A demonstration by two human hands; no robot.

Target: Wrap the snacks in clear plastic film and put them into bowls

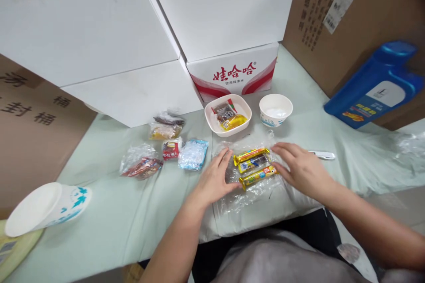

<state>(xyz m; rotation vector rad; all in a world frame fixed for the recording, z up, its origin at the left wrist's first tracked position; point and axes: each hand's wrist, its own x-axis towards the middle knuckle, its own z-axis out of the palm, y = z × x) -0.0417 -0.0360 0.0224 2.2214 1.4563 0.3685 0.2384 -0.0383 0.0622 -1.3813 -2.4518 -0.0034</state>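
Three wrapped snack bars lie side by side on a crinkled sheet of clear plastic wrap [229, 196]: a yellow-orange bar [251, 156] at the back, a bar with a dark window [254, 163] in the middle, a yellow bar [258, 177] in front. My left hand [215, 174] rests at their left ends, thumb and fingers apart, the thumb close to the front bar. At the right ends is my right hand [300, 168], its fingers spread over the wrap's edge. Neither hand visibly grips anything.
Behind the wrap stand a white dish [212, 126] with packets in it and a paper bowl [274, 119]. Several bagged snacks [142, 166] lie left. A stack of paper bowls [66, 205], a blue bottle [375, 88], a white utility knife [323, 155] and large boxes [232, 73] surround the space.
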